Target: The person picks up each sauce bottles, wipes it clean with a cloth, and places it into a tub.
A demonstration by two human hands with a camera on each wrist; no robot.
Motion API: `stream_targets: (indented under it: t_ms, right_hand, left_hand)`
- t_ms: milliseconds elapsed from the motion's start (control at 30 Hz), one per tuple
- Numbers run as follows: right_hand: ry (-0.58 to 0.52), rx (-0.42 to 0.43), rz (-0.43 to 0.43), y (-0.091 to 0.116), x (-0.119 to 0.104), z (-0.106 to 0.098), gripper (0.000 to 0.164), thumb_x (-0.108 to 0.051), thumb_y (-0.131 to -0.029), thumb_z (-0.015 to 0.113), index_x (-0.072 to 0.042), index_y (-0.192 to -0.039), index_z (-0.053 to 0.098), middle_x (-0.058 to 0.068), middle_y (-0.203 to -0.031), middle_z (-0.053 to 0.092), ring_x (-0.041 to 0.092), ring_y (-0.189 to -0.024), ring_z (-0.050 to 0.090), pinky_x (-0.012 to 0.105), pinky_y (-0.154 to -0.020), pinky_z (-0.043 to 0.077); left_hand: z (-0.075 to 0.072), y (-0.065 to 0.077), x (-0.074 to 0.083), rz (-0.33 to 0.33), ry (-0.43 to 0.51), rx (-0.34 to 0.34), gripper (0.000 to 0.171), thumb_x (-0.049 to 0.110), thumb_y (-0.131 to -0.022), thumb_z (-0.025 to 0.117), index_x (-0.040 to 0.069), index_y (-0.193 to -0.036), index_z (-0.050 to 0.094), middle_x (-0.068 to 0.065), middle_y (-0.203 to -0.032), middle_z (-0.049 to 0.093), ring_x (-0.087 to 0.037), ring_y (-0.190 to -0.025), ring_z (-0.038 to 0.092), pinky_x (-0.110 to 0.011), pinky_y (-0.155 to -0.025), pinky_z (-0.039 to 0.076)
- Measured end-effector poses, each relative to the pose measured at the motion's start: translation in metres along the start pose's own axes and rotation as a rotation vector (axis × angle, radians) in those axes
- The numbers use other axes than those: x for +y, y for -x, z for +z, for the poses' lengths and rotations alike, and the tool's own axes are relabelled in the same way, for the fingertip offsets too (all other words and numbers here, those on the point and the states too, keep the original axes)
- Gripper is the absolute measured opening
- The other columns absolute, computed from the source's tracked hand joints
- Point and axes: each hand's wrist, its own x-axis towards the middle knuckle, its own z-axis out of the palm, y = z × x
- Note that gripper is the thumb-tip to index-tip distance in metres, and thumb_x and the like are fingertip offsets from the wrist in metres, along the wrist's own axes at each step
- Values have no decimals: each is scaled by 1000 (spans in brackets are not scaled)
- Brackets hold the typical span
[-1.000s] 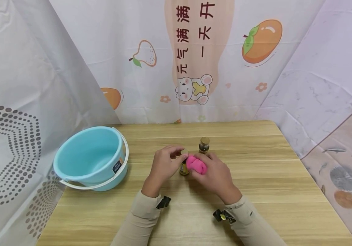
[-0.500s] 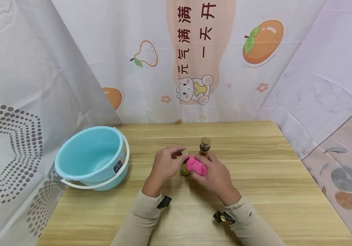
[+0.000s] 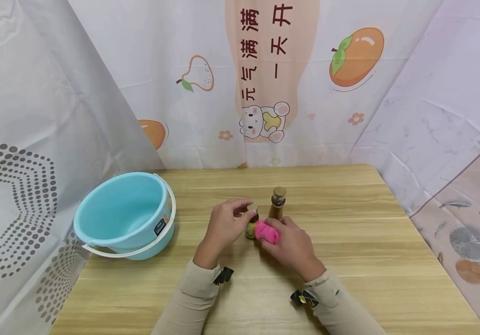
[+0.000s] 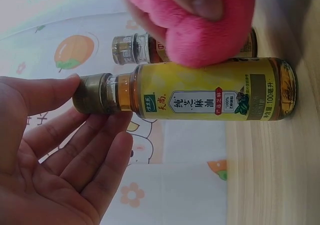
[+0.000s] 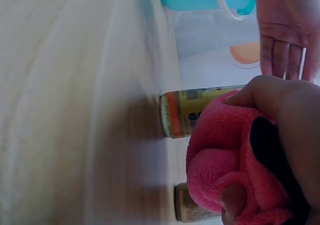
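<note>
Bottle [image 3: 250, 230] between bucket [image 3: 142, 236] and cloth [image 3: 267, 232]

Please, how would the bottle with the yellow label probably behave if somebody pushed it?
The yellow-labelled bottle looks tall and narrow, so it may tip. Its see-through body looks like glass, so it could be fragile. The left hand pinching its cap probably steadies it.

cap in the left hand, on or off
On: in the left wrist view, the cap covers the top of the sesame oil bottle.
</note>
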Motion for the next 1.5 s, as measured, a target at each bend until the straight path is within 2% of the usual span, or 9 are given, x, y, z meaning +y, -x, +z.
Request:
stream_targets:
  t_ms: [200, 433, 567, 700, 867, 1033, 1167, 1267, 1500]
  right_hand:
    - [31, -66, 25, 1, 2, 7, 57, -53, -81, 81, -28, -132, 70, 6, -101, 60, 13, -63, 49, 27, -47, 37]
    - [53, -93, 29, 1, 3, 12, 57, -53, -81, 80, -29, -132, 71, 7, -103, 62, 15, -60, 50, 29, -48, 38]
    - [72, -115, 30, 1, 3, 13, 57, -55, -82, 78, -30, -133, 70, 9, -107, 63, 16, -59, 50, 30, -47, 38]
    - [89, -126, 32, 1, 3, 13, 56, -56, -82, 77, -31, -132, 69, 11, -110, 64, 17, -59, 51, 31, -47, 39]
    - [93, -122, 31, 2, 3, 13, 56, -57, -82, 77, -32, -132, 70, 11, -112, 64, 18, -60, 52, 32, -47, 39]
    - [84, -118, 25, 1, 3, 11, 57, -57, -82, 77, -31, -132, 70, 12, -113, 64, 18, -60, 52, 31, -48, 39]
    - [73, -98, 16, 1, 2, 9, 56, -55, -82, 78, -29, -131, 70, 11, -113, 65, 17, -62, 52, 31, -49, 40]
    - [64, -79, 13, 0, 1, 7, 56, -54, -81, 79, -28, -130, 71, 10, -110, 64, 17, -62, 52, 30, -49, 39]
    - [43, -40, 8, -4, -2, -2, 54, -51, -80, 80, -27, -128, 71, 8, -107, 63, 15, -64, 51, 28, -48, 38]
  left_hand:
    - [0, 0, 0, -7, -1, -2, 27, 24, -95, 77, 15, -120, 77, -1, -117, 77, -12, -97, 74, -30, -83, 63]
    - [0, 0, -2, -3, 12, -17, 28, 25, -96, 75, 15, -123, 76, -1, -117, 76, -13, -98, 73, -31, -84, 63]
    - [0, 1, -4, 17, 29, -22, 30, 25, -98, 73, 14, -125, 75, -2, -119, 75, -14, -103, 72, -35, -89, 62]
    - [1, 1, -6, 57, 32, 16, 33, 28, -97, 74, 14, -127, 74, -3, -122, 73, -18, -108, 70, -42, -92, 61]
    - [3, -2, -5, 89, 18, 67, 33, 33, -94, 78, 13, -120, 75, -3, -114, 72, -18, -100, 70, -44, -84, 63]
    - [3, -3, -5, 91, -8, 91, 25, 28, -91, 82, 10, -107, 77, 0, -99, 73, -13, -89, 70, -38, -75, 64]
    - [2, -4, -4, 103, -21, 104, 23, 25, -90, 83, 8, -106, 78, 0, -98, 75, -12, -86, 71, -36, -74, 64]
    - [1, -5, -3, 114, -23, 101, 25, 25, -91, 83, 8, -107, 78, -2, -100, 76, -14, -87, 71, -40, -75, 65]
    - [1, -5, -3, 122, -25, 95, 20, 23, -91, 82, 10, -107, 79, -4, -102, 78, -14, -87, 73, -39, -74, 65]
